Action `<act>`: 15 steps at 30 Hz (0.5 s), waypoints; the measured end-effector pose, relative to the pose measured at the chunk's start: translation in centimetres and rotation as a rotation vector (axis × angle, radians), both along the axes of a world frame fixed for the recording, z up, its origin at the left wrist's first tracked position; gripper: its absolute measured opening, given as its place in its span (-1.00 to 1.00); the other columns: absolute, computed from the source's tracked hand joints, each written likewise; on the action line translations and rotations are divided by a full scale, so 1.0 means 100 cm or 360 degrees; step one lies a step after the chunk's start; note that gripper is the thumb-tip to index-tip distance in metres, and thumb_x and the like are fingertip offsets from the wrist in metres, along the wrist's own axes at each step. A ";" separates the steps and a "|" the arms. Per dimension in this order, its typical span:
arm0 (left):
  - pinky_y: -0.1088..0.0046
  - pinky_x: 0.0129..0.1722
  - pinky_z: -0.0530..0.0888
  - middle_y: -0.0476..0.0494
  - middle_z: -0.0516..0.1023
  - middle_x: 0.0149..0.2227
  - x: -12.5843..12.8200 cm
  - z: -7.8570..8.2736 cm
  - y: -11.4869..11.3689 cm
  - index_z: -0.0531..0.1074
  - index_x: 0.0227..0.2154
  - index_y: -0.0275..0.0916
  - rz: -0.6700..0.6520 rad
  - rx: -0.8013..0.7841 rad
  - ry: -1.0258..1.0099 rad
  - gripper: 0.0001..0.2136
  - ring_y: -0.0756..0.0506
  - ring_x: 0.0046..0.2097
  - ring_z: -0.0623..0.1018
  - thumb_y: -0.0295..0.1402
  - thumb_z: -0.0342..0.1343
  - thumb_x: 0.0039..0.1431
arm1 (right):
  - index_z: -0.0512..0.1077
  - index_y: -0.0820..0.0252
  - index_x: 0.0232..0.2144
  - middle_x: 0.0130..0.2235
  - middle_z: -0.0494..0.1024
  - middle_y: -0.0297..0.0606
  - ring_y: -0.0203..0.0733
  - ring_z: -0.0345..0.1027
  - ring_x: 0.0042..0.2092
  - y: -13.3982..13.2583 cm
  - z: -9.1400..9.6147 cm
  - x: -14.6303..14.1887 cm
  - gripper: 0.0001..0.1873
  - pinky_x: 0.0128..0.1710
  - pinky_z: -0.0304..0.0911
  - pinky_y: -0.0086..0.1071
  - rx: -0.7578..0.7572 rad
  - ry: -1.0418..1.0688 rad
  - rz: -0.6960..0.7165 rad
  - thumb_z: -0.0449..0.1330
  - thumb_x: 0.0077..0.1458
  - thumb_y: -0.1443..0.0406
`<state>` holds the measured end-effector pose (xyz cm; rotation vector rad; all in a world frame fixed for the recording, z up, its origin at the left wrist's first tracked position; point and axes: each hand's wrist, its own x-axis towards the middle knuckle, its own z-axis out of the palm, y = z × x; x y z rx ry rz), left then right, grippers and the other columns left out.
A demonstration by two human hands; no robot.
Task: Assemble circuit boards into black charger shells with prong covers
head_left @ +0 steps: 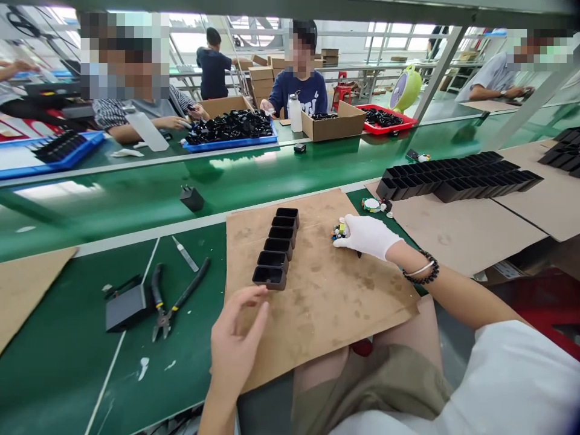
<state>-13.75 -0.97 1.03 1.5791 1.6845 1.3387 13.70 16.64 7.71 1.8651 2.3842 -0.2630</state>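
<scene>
A row of several black plastic cases (278, 245), open side up, runs away from me on the brown cardboard sheet (317, 320). My bare left hand (238, 338) is by the nearest case, thumb and fingers apart with nothing between them. Whether its fingertips touch that case, I cannot tell. To the right of the row, my right hand (367, 235), in a white glove, is closed around a small circuit board (338, 231) just above or on the cardboard. The glove hides much of the board. Another circuit board (374, 205) lies beyond it.
Diagonal pliers (164, 320), a tweezer-like tool (185, 254) and a dark grey box (129, 308) lie at left. A black plug adapter (191, 197) sits on the green conveyor belt (244, 172). Many black cases (453, 175) stand at right. Co-workers sit across the belt.
</scene>
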 end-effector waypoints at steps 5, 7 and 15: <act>0.29 -0.04 0.56 -0.14 0.51 -0.13 -0.003 0.006 0.019 0.49 0.01 -0.15 0.0173 0.0020 0.0145 -0.69 -0.13 -0.12 0.55 -0.20 0.19 0.24 | 0.45 0.15 0.05 -0.01 0.61 -0.18 -0.06 0.50 -0.01 0.007 -0.007 0.017 -0.56 -0.06 0.34 -0.33 -0.0095 0.0220 0.0332 0.19 0.10 0.44; 0.27 -0.03 0.57 -0.15 0.44 -0.13 -0.003 0.004 0.023 0.45 0.07 -0.15 0.0233 0.0036 0.0171 -0.62 -0.14 -0.09 0.52 -0.20 0.21 0.21 | 0.46 0.08 0.11 0.17 0.52 -0.23 -0.10 0.38 0.18 0.010 0.000 0.027 -0.38 0.11 0.29 -0.32 -0.0040 0.0403 0.0601 0.08 0.04 0.57; 0.16 0.04 0.56 -0.26 0.50 0.07 0.006 -0.001 0.029 0.39 0.08 -0.18 0.0148 -0.0198 0.0179 -0.49 -0.23 0.03 0.57 -0.11 0.31 0.11 | 0.50 0.11 0.09 -0.11 0.64 0.03 0.19 0.53 -0.01 -0.016 0.002 -0.022 -0.48 -0.09 0.35 -0.15 0.0055 0.0112 -0.0013 0.17 0.27 -0.07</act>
